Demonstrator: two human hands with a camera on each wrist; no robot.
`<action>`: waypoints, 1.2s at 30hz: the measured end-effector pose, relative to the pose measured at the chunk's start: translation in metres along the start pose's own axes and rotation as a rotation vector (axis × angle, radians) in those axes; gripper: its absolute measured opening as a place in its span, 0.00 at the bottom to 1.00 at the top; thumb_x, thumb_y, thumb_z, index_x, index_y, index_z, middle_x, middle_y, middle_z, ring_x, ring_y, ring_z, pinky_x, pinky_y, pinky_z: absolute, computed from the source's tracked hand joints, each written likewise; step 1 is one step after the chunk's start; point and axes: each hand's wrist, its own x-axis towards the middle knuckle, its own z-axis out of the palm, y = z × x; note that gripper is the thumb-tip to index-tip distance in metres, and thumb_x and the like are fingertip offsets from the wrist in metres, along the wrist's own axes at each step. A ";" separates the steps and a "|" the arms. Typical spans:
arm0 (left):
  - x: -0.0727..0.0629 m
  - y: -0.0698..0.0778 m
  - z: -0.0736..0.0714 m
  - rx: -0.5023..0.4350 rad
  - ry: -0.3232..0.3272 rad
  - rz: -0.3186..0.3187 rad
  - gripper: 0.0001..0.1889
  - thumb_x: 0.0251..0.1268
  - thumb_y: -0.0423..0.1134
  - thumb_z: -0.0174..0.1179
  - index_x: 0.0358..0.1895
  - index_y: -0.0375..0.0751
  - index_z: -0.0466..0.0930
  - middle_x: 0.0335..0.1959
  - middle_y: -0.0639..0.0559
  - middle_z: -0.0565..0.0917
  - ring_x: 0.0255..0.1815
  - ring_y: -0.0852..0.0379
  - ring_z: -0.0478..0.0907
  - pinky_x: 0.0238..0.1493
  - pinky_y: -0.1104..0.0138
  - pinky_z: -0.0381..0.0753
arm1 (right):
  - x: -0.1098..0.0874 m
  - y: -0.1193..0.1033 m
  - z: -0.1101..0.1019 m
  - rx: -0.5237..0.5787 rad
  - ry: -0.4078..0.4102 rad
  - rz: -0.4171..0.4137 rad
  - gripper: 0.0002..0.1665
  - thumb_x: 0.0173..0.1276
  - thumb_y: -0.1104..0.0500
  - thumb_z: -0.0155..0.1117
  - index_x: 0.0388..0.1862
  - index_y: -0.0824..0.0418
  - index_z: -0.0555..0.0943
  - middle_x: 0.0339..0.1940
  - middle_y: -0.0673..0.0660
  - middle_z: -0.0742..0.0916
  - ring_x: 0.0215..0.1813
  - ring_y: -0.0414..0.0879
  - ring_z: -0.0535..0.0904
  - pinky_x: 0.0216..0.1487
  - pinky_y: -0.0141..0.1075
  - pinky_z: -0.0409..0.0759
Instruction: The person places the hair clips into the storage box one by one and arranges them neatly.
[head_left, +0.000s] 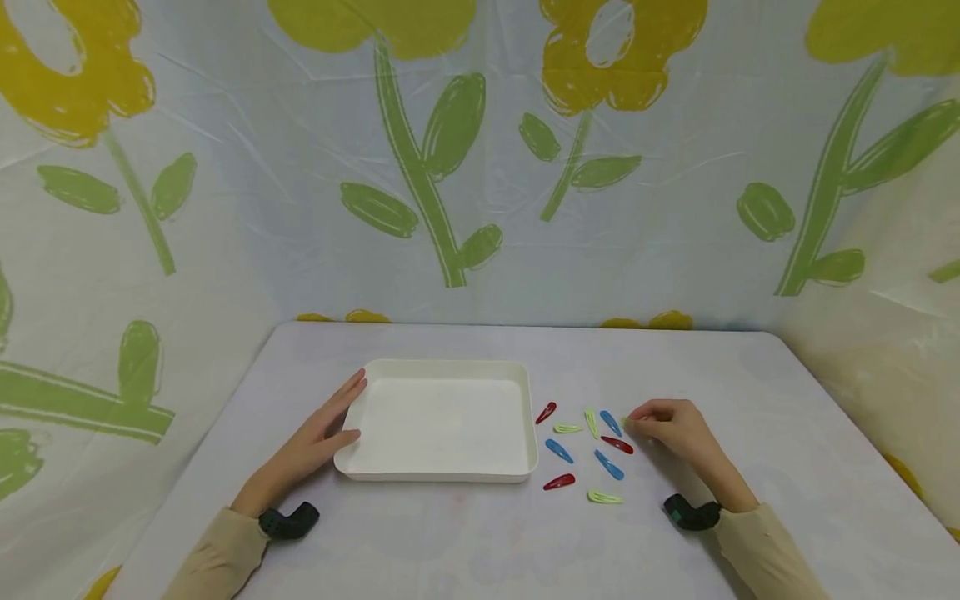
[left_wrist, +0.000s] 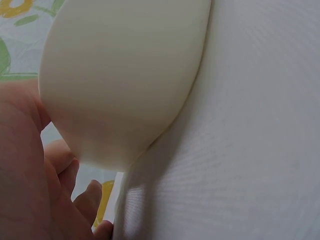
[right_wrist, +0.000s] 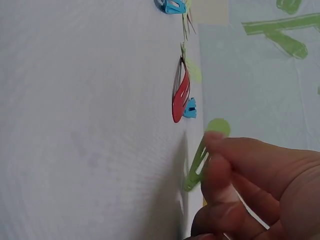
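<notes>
My right hand (head_left: 678,429) pinches a light green snap hair clip (right_wrist: 219,125) between thumb and forefinger, at the right side of the scattered clips. In the right wrist view the clip's narrow end points down and left. At the left, my left hand (head_left: 311,442) rests with extended fingers against the left side of a white rectangular tray (head_left: 435,477). The left wrist view shows the tray's pale outer wall (left_wrist: 125,75) close to the thumb and fingers. A red hair clip (head_left: 617,444) and a blue hair clip (head_left: 611,423) lie nearest the right hand.
Between tray and right hand several more clips lie on the white table (head_left: 450,542), among them a blue clip (head_left: 558,451), a red clip (head_left: 559,482) and a green clip (head_left: 604,497). A flower-patterned curtain (head_left: 300,167) stands behind the table.
</notes>
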 end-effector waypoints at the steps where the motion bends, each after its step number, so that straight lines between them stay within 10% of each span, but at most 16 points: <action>1: 0.000 0.000 0.000 -0.002 0.001 -0.002 0.38 0.69 0.29 0.59 0.78 0.34 0.51 0.81 0.44 0.46 0.81 0.52 0.39 0.72 0.80 0.40 | 0.000 0.000 0.000 0.015 0.000 0.002 0.11 0.65 0.57 0.71 0.40 0.64 0.87 0.27 0.53 0.83 0.30 0.48 0.73 0.28 0.33 0.73; 10: 0.000 0.000 -0.002 -0.006 -0.001 0.006 0.38 0.67 0.28 0.60 0.78 0.34 0.51 0.81 0.44 0.45 0.81 0.54 0.39 0.72 0.79 0.39 | 0.002 -0.001 -0.003 0.106 -0.007 0.002 0.14 0.65 0.56 0.70 0.44 0.63 0.86 0.22 0.55 0.85 0.17 0.47 0.68 0.20 0.34 0.66; 21: -0.001 0.003 -0.001 -0.002 0.004 0.015 0.37 0.68 0.28 0.59 0.78 0.33 0.52 0.81 0.42 0.46 0.81 0.48 0.39 0.72 0.80 0.40 | -0.001 -0.001 -0.002 0.138 -0.051 -0.008 0.16 0.70 0.57 0.66 0.49 0.67 0.85 0.40 0.59 0.89 0.39 0.48 0.86 0.40 0.29 0.81; 36: 0.000 0.001 -0.001 0.009 0.004 -0.005 0.38 0.68 0.29 0.59 0.78 0.34 0.52 0.81 0.44 0.46 0.81 0.53 0.39 0.72 0.80 0.40 | 0.000 0.000 -0.006 0.205 -0.023 0.033 0.22 0.70 0.52 0.67 0.48 0.71 0.84 0.37 0.59 0.89 0.37 0.47 0.87 0.40 0.29 0.83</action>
